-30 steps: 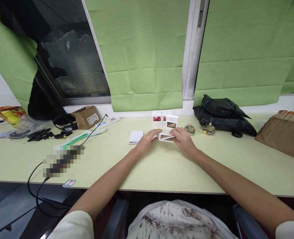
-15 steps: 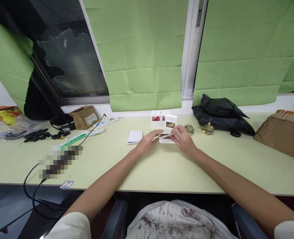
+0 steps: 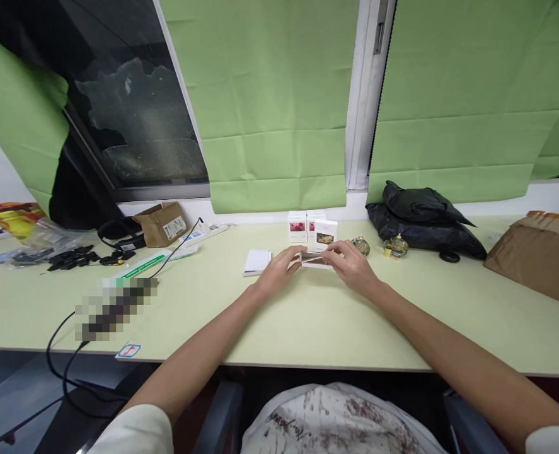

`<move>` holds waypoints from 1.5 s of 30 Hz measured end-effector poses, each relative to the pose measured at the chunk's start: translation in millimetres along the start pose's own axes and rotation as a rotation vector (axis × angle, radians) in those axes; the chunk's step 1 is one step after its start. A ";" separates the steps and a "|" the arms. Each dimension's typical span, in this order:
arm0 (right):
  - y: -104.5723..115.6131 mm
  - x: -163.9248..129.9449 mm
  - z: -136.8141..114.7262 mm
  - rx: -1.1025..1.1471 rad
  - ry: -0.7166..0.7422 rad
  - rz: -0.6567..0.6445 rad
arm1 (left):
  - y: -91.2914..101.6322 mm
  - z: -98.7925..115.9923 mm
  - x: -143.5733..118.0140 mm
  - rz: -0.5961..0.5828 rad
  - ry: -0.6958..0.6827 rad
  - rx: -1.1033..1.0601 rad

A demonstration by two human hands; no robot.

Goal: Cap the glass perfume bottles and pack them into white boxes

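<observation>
Between my hands is a small white carton (image 3: 316, 263), its brown inside facing me through an open side. My left hand (image 3: 280, 272) grips its left edge with thumb and fingers. At the right edge, my right hand (image 3: 353, 267) pinches what looks like a thin flap, partly hidden by the fingers. Just behind stands a white box with a yellow-flower picture (image 3: 326, 235). Further back are white boxes with pink pictures (image 3: 298, 228). Beside my left hand lies a flat white stack of paper or cards (image 3: 257, 261).
Two round glass bottles with gold tops, one near (image 3: 361, 245) and one farther right (image 3: 395, 246), stand right of my hands. Behind them lie black plastic bags (image 3: 423, 217). A large brown carton (image 3: 539, 258) is at far right. Leftward are a small open cardboard box (image 3: 160, 225) and cables.
The flap at the carton's opening has come down from its raised angle, and the brown opening shows wider. My right fingers have shifted slightly; both hands stay at the carton.
</observation>
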State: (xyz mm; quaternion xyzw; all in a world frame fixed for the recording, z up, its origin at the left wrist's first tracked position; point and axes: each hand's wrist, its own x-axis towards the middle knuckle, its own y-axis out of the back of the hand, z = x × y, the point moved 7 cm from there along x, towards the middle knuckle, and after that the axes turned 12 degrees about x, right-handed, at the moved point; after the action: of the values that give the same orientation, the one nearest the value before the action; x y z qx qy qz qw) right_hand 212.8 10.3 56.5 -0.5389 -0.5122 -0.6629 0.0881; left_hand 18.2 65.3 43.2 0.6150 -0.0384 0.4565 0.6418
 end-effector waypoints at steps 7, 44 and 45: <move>-2.5 -0.3 -2.7 -0.027 0.021 -0.003 | 1.8 2.4 -0.7 0.048 -0.082 0.071; -3.2 -1.8 11.7 0.215 -0.205 0.083 | 5.1 -20.5 -0.3 0.142 0.188 -0.091; -3.5 -1.9 12.7 0.219 -0.214 0.079 | 5.6 -23.4 -0.5 0.156 0.208 -0.084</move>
State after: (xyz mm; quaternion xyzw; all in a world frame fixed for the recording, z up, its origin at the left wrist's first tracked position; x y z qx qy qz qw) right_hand 219.3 20.9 51.6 -0.6135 -0.5664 -0.5377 0.1172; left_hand 2.4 83.4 41.6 0.5319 -0.0384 0.5642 0.6302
